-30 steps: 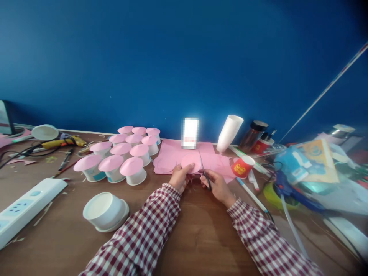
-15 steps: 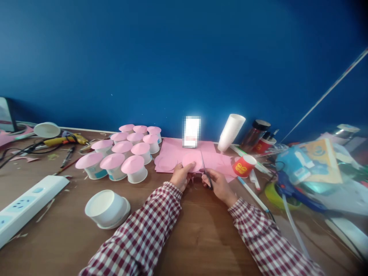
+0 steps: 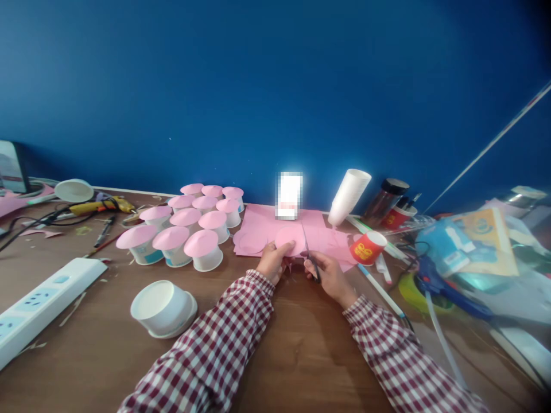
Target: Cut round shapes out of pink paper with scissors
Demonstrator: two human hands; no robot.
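Observation:
My left hand (image 3: 272, 262) pinches a round pink paper piece (image 3: 291, 239) and holds it up over the brown table (image 3: 301, 350). My right hand (image 3: 328, 274) is closed round a pair of scissors (image 3: 309, 250), whose blades point up along the right edge of the pink piece. Behind both hands lie flat pink paper sheets (image 3: 262, 225). Left of my left hand stands a cluster of several upturned white cups with pink paper cones on top (image 3: 189, 226).
An upturned white bowl (image 3: 162, 308) sits at the front left, with a white power strip (image 3: 38, 301) further left. A stack of white cups (image 3: 348, 196) leans at the wall, beside a red cup (image 3: 365, 248). Pens, cables and a cluttered heap (image 3: 469, 252) fill the right side.
The view has shifted slightly, so everything sits a little further right. Both hands keep their hold on the pink piece and the scissors.

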